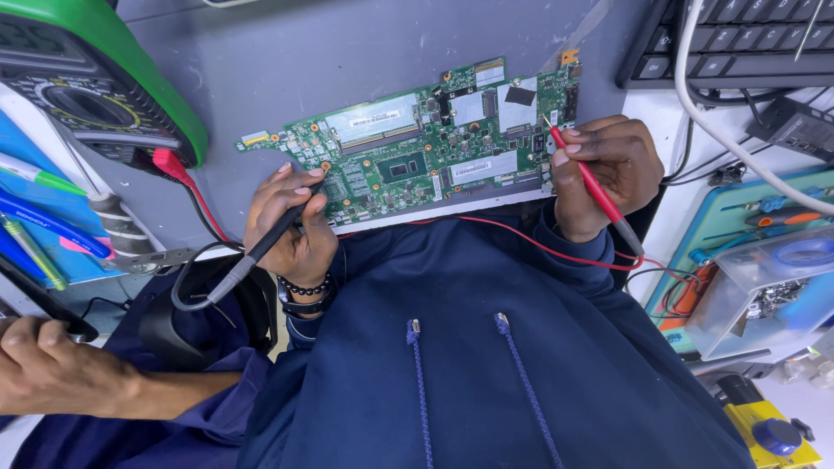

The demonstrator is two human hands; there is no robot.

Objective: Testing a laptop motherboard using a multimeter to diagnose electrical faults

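Against the blue hoodie [486,382], a green circuit board [417,152] lies on the grey desk [287,61]. A black probe [269,239] is pinched by the left hand [291,230], a red probe [591,187] by the right hand [608,174]; tips are best kept steady, apart.

An electronics repair workshop: multimeter [95,87], bare circuit board [426,148], tools.

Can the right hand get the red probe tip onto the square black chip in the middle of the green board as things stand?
Probably yes. The right hand holds the red probe at the circuit board edge, and nothing lies between it and the black chip.
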